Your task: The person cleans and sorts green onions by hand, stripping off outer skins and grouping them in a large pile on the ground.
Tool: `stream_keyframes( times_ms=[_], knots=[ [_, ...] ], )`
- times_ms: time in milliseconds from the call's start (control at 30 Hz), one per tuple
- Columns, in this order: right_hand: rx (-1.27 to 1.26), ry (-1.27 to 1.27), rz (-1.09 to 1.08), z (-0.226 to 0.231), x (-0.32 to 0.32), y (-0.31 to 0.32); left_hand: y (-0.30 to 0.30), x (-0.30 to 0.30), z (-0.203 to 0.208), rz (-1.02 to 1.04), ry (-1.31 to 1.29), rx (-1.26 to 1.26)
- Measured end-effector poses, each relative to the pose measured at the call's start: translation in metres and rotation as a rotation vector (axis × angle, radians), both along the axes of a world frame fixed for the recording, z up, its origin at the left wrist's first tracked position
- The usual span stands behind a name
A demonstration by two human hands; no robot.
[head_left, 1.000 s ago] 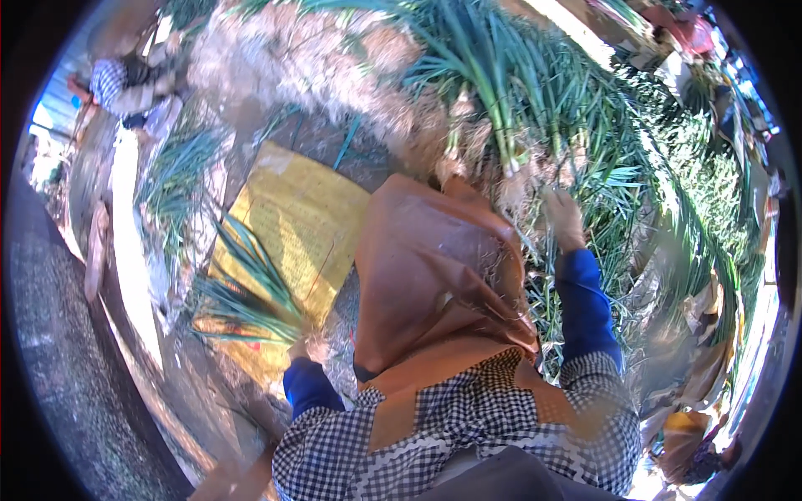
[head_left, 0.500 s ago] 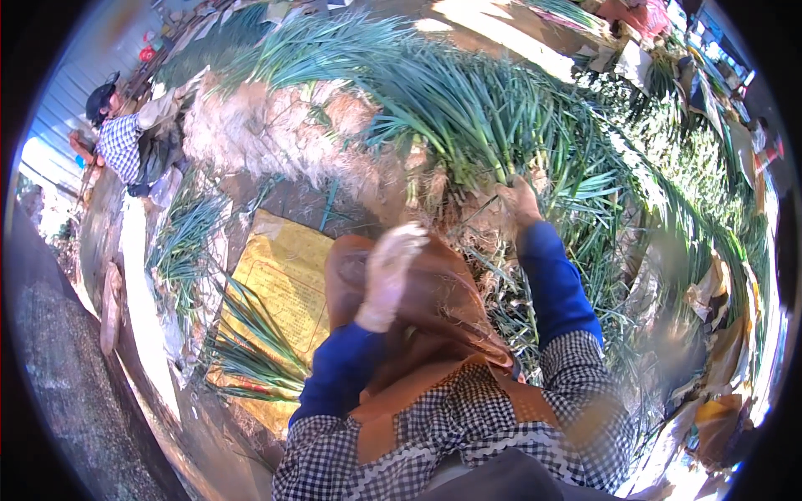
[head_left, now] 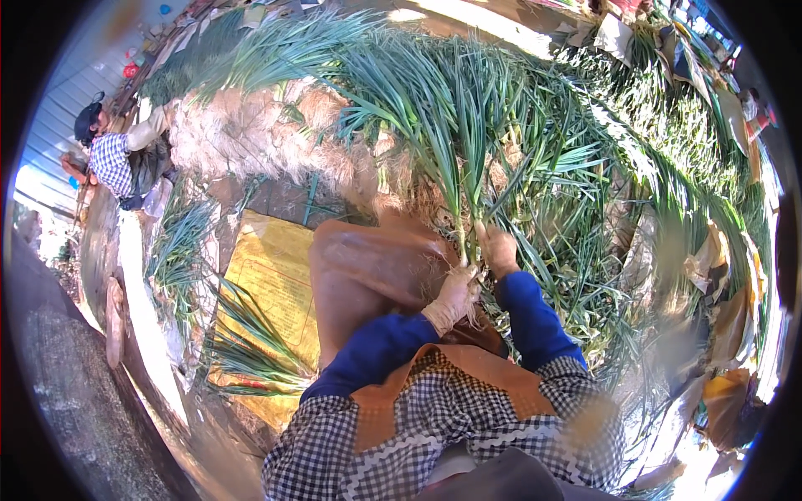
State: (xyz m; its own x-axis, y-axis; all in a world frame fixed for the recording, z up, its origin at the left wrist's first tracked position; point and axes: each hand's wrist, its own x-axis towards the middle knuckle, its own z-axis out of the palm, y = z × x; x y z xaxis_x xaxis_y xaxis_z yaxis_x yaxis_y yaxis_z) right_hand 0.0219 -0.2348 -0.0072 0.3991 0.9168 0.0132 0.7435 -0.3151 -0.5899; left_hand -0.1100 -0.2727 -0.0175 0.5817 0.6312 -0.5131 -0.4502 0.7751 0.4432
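Observation:
In front of my body, my left hand (head_left: 454,299), in a pale glove, is closed around the white root end of a green onion (head_left: 455,196). Its long leaves point away from me and its roots hang by my fingers. Just right of it, my right hand (head_left: 499,250) is closed on the stem of a green onion (head_left: 476,188); part of its grip is hidden. Beyond both hands lies a large heap of green onions (head_left: 409,83), with hairy roots (head_left: 251,142) facing me on the left. Loose leaves and stripped scraps (head_left: 551,284) lie beside my right arm.
A yellow sack (head_left: 267,284) lies left of my brown apron-covered knee (head_left: 368,259), with a small bunch of green onions (head_left: 259,351) on it. Another person (head_left: 113,154) works at the far left. A wooden beam (head_left: 138,284) runs along the left side.
My left hand has come down and right to grip the root end. My right hand has drawn green onion stems from the heap toward me.

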Motion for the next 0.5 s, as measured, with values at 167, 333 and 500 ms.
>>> stream_keyframes(
  times_ms=[167,333,500],
  knots=[
    [0.025,1.491,-0.206,0.024,0.035,-0.114,0.023,-0.013,-0.013,0.147,-0.018,0.045],
    [-0.477,-0.328,0.241,0.037,0.085,-0.08,0.012,0.001,-0.02,-0.012,0.149,0.417],
    [-0.216,-0.364,0.341,0.087,-0.008,0.04,0.008,0.024,-0.047,-0.115,0.658,0.716]
  ],
)
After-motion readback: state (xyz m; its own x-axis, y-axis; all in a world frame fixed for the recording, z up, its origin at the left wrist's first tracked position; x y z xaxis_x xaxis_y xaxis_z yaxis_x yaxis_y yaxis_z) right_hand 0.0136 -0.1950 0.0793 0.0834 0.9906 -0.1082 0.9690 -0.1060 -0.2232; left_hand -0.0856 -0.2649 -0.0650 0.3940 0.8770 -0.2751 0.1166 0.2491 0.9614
